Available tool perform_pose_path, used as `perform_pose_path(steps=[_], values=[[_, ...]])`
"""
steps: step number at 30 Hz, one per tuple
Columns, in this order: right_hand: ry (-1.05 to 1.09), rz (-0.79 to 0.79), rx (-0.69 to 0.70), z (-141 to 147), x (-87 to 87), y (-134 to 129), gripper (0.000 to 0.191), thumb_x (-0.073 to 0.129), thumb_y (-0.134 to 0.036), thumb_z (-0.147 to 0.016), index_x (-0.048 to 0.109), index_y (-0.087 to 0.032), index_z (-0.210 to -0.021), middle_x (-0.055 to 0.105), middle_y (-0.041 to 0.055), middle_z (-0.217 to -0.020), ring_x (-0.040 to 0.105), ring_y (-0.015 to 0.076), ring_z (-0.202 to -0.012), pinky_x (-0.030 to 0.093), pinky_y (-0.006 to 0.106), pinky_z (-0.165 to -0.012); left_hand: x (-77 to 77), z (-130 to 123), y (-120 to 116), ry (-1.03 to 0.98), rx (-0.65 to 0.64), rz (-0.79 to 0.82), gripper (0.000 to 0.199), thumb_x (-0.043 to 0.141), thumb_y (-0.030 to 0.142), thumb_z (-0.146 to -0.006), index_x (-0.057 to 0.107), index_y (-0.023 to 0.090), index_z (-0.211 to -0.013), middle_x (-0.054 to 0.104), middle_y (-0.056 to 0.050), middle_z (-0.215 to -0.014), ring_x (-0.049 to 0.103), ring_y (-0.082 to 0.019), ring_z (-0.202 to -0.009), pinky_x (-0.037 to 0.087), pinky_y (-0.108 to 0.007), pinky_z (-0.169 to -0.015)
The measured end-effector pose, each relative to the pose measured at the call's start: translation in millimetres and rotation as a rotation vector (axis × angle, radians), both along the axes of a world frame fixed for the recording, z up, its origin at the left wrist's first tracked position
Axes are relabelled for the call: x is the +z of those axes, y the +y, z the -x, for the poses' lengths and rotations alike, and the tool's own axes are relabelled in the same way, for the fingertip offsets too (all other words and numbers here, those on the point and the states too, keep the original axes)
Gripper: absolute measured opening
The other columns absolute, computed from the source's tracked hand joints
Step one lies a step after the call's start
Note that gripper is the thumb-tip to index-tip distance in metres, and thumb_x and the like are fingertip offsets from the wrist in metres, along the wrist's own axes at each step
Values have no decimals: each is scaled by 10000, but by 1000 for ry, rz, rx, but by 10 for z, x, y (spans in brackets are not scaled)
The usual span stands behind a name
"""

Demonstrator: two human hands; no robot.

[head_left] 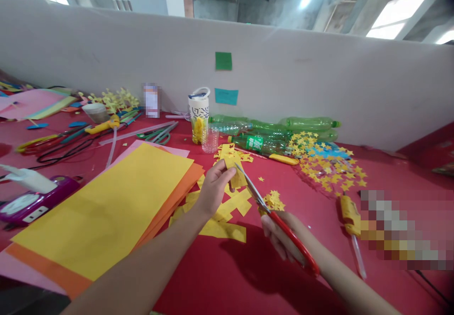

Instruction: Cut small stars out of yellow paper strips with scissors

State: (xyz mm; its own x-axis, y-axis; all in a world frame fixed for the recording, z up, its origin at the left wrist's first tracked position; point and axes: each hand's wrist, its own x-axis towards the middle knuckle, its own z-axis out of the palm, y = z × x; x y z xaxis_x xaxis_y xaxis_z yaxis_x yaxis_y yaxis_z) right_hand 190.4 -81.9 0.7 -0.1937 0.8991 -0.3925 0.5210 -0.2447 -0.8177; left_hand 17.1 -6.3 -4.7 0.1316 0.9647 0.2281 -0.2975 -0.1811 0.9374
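Where left fingers (229, 175) pinch, yellow paper (240, 179) between, scissors (275, 219) alongside

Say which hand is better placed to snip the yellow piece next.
Likely the right hand: it holds the scissors, blades at the yellow piece, while the left hand is occupied pinching that piece.

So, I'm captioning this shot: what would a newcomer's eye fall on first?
Probably the red-handled scissors in the right grip, just right of centre, with their blades at yellow paper in the left grip. Next, the large yellow sheet atop orange paper on the left, and the cluster of yellow stars on the right, by the green bottles.
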Motion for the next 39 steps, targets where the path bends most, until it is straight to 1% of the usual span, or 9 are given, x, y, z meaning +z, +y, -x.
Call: perform_pose_path(steps=[8,12,18,22,24,28,32,35,39], values=[[-4,-1,-6,17,60,-20,435,387,-605,-776,435,-199,-625,379,-71,-325,322,71,-260,250,180,-313,7,-2,-7,-13,0,25,109,511,256,-778,567,167,-808,553,-5,-709,469,-94,-590,381,-195,-470],[-8,-18,-6,15,32,-16,431,400,-594,-778,437,-196,-617,387,-78,-316,340,69,-239,247,167,-293,16,-7,-16,-25,-3,31,94,514,256,-776,547,169,-770,535,4,-691,472,-94,-592,378,-197,-481],[48,-18,-18,-11,-39,25,423,448,-573,-772,434,-189,-596,372,-92,-296,325,51,-218,219,142,-257,11,16,15,-10,-28,38,112,520,278,-770,540,171,-743,532,8,-657,476,-103,-571,381,-213,-474],[41,-39,9,-46,-50,44,433,448,-580,-774,424,-187,-591,354,-95,-293,334,51,-230,219,140,-263,-11,67,72,16,86,37,186,547,299,-755,511,168,-629,487,29,-579,459,-93,-531,369,-218,-495],[40,-53,32,-71,-58,53,436,433,-577,-786,433,-182,-603,369,-91,-305,338,49,-240,227,139,-273,-7,90,86,60,105,16,195,553,297,-751,522,163,-613,494,30,-559,464,-92,-520,359,-223,-503],[58,-59,63,-133,-104,72,422,418,-553,-813,465,-168,-644,425,-75,-343,368,46,-267,263,136,-301,14,110,78,131,27,-8,238,515,282,-782,553,147,-588,534,8,-527,486,-101,-506,376,-250,-547],[98,-26,58,-153,-128,74,417,412,-551,-816,469,-169,-661,443,-69,-353,369,46,-273,269,135,-306,18,102,61,116,-2,0,268,508,275,-787,582,139,-568,561,-13,-541,482,-104,-509,386,-263,-562],[80,-13,65,-116,-81,54,432,414,-578,-795,462,-173,-654,432,-72,-351,369,48,-273,273,137,-306,29,97,51,124,-25,-4,294,498,285,-797,589,138,-560,548,-13,-526,477,-103,-506,378,-259,-550],[62,-34,80,-56,1,18,462,372,-616,-786,451,-178,-663,417,-80,-354,319,39,-261,264,143,-305,45,85,35,148,-62,12,316,487,308,-805,595,133,-565,532,-14,-523,473,-101,-502,363,-251,-523]])
